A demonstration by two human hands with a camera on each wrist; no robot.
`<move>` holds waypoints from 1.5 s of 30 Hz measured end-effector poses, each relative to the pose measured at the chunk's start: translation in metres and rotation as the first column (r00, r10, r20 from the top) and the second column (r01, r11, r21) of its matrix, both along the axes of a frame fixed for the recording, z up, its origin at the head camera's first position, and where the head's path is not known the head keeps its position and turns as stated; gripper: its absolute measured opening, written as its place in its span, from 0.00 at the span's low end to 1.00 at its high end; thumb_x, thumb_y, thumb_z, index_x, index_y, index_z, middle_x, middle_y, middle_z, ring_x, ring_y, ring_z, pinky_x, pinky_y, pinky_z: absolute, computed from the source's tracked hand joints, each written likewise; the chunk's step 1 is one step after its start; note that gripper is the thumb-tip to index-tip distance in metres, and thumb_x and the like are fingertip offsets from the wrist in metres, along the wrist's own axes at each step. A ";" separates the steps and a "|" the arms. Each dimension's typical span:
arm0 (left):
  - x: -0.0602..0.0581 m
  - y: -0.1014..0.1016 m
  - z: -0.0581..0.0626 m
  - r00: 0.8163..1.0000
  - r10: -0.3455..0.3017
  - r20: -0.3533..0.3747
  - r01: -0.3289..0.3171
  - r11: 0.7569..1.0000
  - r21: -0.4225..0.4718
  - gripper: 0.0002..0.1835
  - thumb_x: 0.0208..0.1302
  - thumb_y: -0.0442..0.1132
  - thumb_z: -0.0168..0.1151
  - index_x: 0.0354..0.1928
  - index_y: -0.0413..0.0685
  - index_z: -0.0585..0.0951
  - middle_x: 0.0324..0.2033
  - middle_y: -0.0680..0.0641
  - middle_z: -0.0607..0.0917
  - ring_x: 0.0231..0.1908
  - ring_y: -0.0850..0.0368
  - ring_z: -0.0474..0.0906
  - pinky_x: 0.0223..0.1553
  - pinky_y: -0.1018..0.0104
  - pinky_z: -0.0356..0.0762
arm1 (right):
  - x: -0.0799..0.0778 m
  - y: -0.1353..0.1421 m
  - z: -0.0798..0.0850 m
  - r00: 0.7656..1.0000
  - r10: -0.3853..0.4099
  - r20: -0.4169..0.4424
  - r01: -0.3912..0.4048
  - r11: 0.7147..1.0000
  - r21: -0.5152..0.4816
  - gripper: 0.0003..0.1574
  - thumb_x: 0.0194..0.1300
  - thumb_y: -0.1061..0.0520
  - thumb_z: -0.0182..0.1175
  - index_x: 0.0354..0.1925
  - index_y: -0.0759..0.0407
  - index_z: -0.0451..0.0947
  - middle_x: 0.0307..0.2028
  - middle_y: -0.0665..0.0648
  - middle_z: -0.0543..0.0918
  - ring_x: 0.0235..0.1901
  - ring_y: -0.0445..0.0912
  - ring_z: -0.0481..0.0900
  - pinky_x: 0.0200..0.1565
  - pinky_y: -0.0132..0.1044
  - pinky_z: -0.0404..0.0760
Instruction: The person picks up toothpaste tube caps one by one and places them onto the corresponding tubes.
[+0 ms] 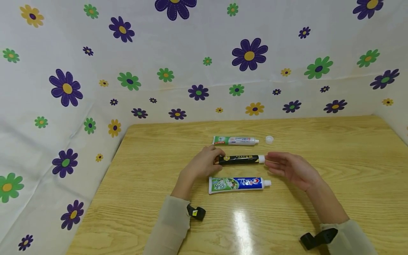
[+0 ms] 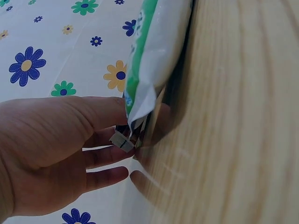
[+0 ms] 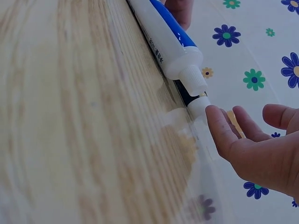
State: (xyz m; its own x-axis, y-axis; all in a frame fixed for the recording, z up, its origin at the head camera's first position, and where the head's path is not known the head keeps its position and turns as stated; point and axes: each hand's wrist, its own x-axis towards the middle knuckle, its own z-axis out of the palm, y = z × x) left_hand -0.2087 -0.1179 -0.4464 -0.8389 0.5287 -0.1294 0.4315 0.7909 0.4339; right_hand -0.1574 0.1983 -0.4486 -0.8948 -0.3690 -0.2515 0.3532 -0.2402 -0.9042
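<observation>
My left hand (image 1: 207, 161) pinches the left, flat end of a black toothpaste tube (image 1: 240, 159), which lies lengthwise from left to right on the wood-grained surface (image 1: 350, 159). My right hand (image 1: 291, 170) grasps nothing; its fingers reach out loosely at the tube's right end, the fingertips right by its white cap (image 1: 261, 159), though I cannot tell whether they touch it. On the far side of the black tube lies a green-and-white toothpaste tube (image 1: 236, 140), with a loose white cap (image 1: 269, 139) just right of its narrow tip. On the near side, a blue-and-green toothpaste tube (image 1: 236, 184) lies roughly parallel, its white tip pointing right. Beyond the far edge hangs a white cloth (image 1: 185, 39) printed with purple, green and yellow flowers.
</observation>
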 end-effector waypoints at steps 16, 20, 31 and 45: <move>0.001 -0.014 0.001 1.000 0.024 0.007 -0.025 1.000 0.019 0.24 0.67 0.39 0.64 0.64 0.47 0.75 0.59 0.46 0.77 0.60 0.48 0.71 0.62 0.54 0.70 | 0.000 0.000 0.000 0.999 -0.029 0.023 0.029 1.000 -0.006 0.31 0.79 0.52 0.47 0.69 0.73 0.61 0.51 0.54 0.83 0.52 0.45 0.83 0.56 0.36 0.79; 0.001 -0.016 0.004 0.999 0.050 0.013 -0.050 0.999 0.016 0.24 0.69 0.43 0.63 0.65 0.48 0.75 0.60 0.44 0.76 0.61 0.47 0.71 0.62 0.52 0.71 | 0.000 0.002 0.002 0.999 -0.038 0.023 0.038 0.999 -0.014 0.28 0.80 0.52 0.46 0.66 0.71 0.65 0.50 0.54 0.84 0.51 0.45 0.83 0.56 0.37 0.79; -0.002 -0.011 0.008 0.997 0.082 0.006 -0.082 0.996 0.034 0.26 0.74 0.54 0.53 0.67 0.49 0.73 0.63 0.41 0.73 0.63 0.44 0.68 0.63 0.48 0.68 | -0.005 0.011 0.006 0.986 -0.159 0.045 0.159 0.987 0.006 0.35 0.79 0.54 0.45 0.72 0.75 0.49 0.50 0.55 0.78 0.48 0.43 0.83 0.56 0.36 0.79; -0.040 0.001 0.019 1.000 0.012 0.007 -0.012 1.000 0.002 0.28 0.73 0.47 0.58 0.70 0.47 0.67 0.67 0.38 0.67 0.69 0.39 0.59 0.69 0.44 0.58 | -0.037 0.011 0.014 0.968 -0.205 -0.144 0.246 0.881 0.405 0.37 0.73 0.60 0.53 0.71 0.75 0.53 0.58 0.67 0.68 0.42 0.40 0.79 0.47 0.30 0.82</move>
State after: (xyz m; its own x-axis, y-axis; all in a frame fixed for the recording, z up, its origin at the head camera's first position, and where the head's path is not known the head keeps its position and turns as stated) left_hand -0.2485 -0.1170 -0.4272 -0.8443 0.5189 -0.1341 0.4189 0.7950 0.4387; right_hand -0.1941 0.2094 -0.4346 -0.9683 -0.0343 -0.2474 0.2428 0.1027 -0.9646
